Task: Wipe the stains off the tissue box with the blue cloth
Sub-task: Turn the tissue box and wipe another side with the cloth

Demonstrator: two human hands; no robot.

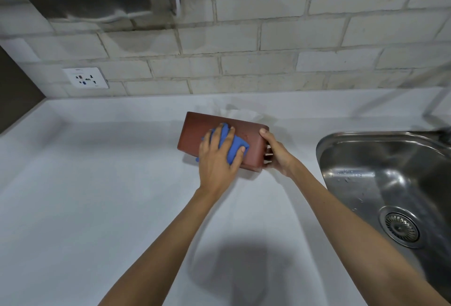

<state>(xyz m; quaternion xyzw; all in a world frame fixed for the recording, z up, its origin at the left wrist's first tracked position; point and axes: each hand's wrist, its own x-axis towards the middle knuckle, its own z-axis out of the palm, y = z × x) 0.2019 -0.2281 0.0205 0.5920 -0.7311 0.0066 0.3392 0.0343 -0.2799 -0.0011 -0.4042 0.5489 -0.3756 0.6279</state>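
A reddish-brown tissue box (197,130) lies on the white counter, tipped so a broad side faces me, with white tissue (238,113) sticking out at its far edge. My left hand (216,161) presses a bunched blue cloth (235,147) flat against that broad side, fingers spread over the cloth. My right hand (277,153) grips the box's right end, thumb on top and fingers around the end face. Faint marks show on the box surface just right of the cloth.
A steel sink (390,183) with a drain strainer (400,228) sits close on the right, its rim near my right forearm. A wall socket (85,77) is on the brick-tiled wall at back left. A dark panel borders the white counter (97,195) at far left.
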